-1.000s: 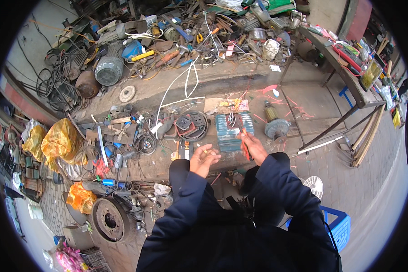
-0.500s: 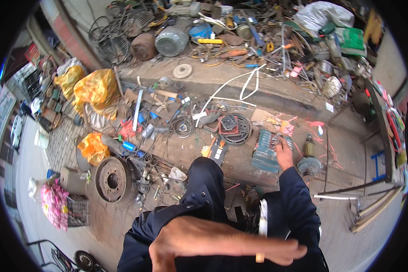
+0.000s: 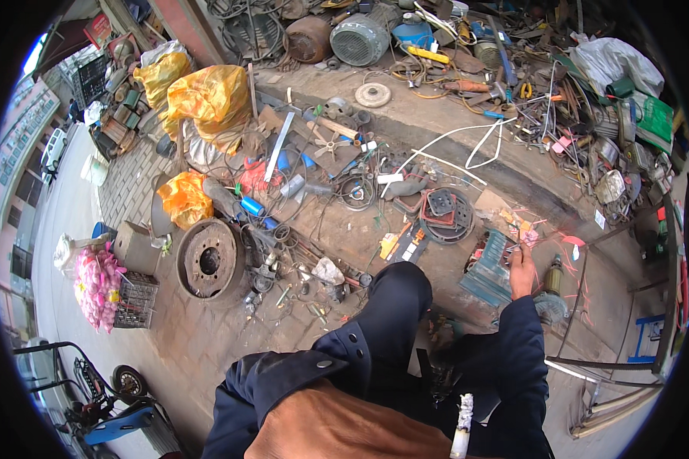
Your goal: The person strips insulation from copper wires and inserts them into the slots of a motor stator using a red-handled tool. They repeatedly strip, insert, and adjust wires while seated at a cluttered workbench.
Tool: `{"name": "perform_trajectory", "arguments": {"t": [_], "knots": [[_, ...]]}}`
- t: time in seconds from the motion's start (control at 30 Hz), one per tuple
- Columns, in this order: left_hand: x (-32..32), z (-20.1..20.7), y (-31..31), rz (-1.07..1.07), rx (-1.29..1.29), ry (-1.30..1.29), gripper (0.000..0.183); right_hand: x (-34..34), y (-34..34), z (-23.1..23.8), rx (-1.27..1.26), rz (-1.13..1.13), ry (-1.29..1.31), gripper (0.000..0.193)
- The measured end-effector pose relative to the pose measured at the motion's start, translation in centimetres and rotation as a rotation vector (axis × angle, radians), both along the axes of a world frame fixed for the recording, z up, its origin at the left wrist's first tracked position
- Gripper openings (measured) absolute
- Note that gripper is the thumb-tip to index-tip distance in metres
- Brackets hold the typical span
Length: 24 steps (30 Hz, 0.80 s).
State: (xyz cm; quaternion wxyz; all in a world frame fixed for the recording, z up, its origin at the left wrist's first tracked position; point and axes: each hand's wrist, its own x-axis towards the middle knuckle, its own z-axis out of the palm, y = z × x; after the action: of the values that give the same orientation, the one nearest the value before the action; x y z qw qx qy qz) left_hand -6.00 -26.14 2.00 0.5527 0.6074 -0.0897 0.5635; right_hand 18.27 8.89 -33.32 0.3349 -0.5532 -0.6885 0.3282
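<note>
Grimy concrete floor (image 3: 337, 246) carrying teal ribbed metal casing (image 3: 487, 277), lying just left of nearer right hand (image 3: 522, 274), grip unclear; left hand (image 3: 344, 427) hiding its fingers.

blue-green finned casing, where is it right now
In the head view, the blue-green finned casing is right of centre on the ground, beside the person's right hand, between the round dark metal part and the rotor.
</note>
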Motion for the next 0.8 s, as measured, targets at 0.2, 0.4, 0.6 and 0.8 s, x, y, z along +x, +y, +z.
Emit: {"name": "perform_trajectory", "arguments": {"t": [0.2,0.4,0.6,0.8], "knots": [[-1.6,-0.4,-1.5,0.174,0.080,-0.030,0.134,2.2,0.7,-1.5,-0.064,0.045,0.087,0.043],[-3.0,-1.4,-3.1,0.149,0.083,0.005,0.135,3.6,0.5,-1.7,-0.259,0.085,0.222,0.045],[-2.6,-1.0,-3.6,0.183,0.143,-0.065,0.135,4.0,-0.1,-1.5,-0.315,0.076,0.187,0.046],[-2.0,0.2,-4.8,0.262,0.165,-0.026,0.134,4.7,-0.5,-1.8,-0.349,0.091,0.255,0.047]]}}
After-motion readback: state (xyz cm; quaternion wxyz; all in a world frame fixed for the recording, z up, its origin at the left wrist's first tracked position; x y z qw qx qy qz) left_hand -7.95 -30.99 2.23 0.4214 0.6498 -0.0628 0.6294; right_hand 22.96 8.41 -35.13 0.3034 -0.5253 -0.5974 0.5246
